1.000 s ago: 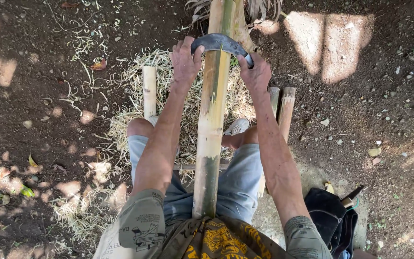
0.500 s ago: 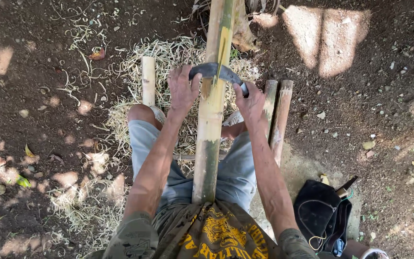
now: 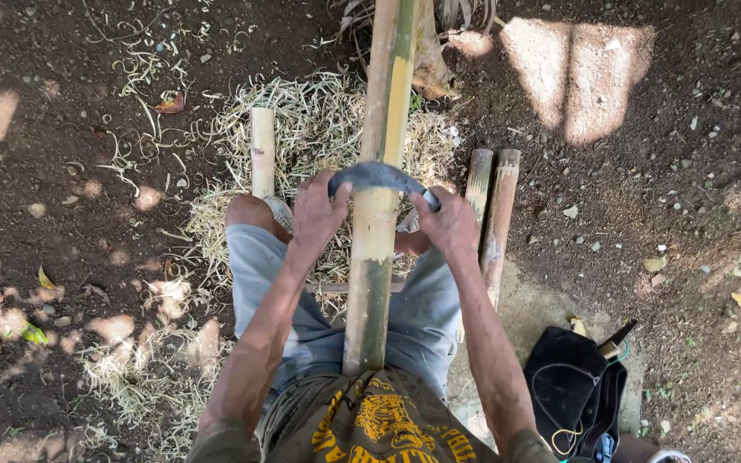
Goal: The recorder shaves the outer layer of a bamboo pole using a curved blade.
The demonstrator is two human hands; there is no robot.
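Note:
A long bamboo pole runs from my lap away from me, its near part scraped pale and the far part still green. Across it lies a curved dark blade, a two-handled scraper. My left hand grips the blade's left end and my right hand grips its right end. My knees in grey shorts sit on either side of the pole.
A heap of pale bamboo shavings covers the dirt ahead. One short bamboo piece lies to the left, two more to the right. A black bag with a tool handle sits at lower right.
Both hands have drawn the curved blade along the pole toward my body, leaving a longer pale scraped strip beyond it.

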